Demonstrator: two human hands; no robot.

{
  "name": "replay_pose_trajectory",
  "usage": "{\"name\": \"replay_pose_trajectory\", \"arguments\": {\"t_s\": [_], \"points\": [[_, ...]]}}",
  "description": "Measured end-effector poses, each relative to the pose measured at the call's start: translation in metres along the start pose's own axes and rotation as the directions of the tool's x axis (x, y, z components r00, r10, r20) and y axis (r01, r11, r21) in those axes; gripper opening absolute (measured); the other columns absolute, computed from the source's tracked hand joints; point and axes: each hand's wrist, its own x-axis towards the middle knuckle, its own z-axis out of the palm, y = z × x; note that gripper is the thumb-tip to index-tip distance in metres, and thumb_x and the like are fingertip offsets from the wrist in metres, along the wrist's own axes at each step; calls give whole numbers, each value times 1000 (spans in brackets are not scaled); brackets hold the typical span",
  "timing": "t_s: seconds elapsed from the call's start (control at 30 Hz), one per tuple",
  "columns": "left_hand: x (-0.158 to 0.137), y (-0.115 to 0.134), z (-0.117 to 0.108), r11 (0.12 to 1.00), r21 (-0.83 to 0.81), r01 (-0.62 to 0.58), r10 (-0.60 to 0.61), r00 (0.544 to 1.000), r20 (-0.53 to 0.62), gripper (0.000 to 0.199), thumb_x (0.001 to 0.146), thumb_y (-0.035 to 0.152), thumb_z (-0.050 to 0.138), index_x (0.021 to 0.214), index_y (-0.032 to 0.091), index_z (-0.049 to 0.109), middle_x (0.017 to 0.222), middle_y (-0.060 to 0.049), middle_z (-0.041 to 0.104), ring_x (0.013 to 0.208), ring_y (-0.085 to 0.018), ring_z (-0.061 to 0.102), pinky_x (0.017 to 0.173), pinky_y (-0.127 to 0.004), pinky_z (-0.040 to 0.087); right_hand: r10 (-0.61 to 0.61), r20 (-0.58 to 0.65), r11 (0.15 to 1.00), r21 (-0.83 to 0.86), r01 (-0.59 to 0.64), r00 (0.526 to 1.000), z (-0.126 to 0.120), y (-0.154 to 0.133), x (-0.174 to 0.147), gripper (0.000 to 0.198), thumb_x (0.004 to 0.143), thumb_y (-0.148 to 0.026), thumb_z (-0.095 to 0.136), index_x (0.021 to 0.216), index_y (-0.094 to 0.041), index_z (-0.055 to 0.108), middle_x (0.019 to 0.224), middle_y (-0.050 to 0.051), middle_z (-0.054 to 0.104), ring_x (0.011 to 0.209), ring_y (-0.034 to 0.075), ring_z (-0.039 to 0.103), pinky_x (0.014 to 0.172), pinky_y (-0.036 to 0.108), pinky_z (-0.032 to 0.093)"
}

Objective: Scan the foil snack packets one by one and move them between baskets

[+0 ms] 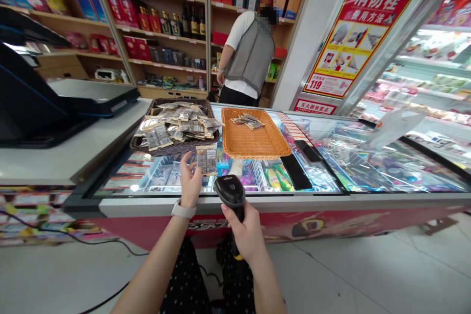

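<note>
My left hand grips a small flat snack packet by its left edge, holding it above the freezer's glass top. In my right hand is a black barcode scanner, its handle wrapped by my fingers and its head close below the packet. Just beyond my left hand stands a dark brown wicker basket heaped with similar packets. To its right lies an orange wicker tray with a small pile of packets near its far side.
The chest freezer spans the front, with a black phone on its glass. At left, a counter carries a scale. A person stands behind the freezer by the shelves. A cable runs along the floor.
</note>
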Motion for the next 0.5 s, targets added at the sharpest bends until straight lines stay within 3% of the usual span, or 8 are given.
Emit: {"name": "replay_pose_trajectory", "arguments": {"t_s": [0.23,0.5], "points": [[-4,0,1,999,-30,25,-25,1000,17,56,81,15,56,135,21,46,115,-10,64,101,-18,66,77,-25,54,2,51,999,-36,0,999,2,-9,-8,35,92,-46,65,102,-13,74,91,8,78,87,26,71,70,28,53],[-3,-5,0,1000,-13,-2,2,1000,-29,48,82,16,56,129,22,48,125,-11,58,105,-18,63,76,-25,54,3,29,1000,-25,-2,1000,2,-5,-7,38,91,-48,65,103,-13,75,92,9,79,89,28,71,78,32,53]]}}
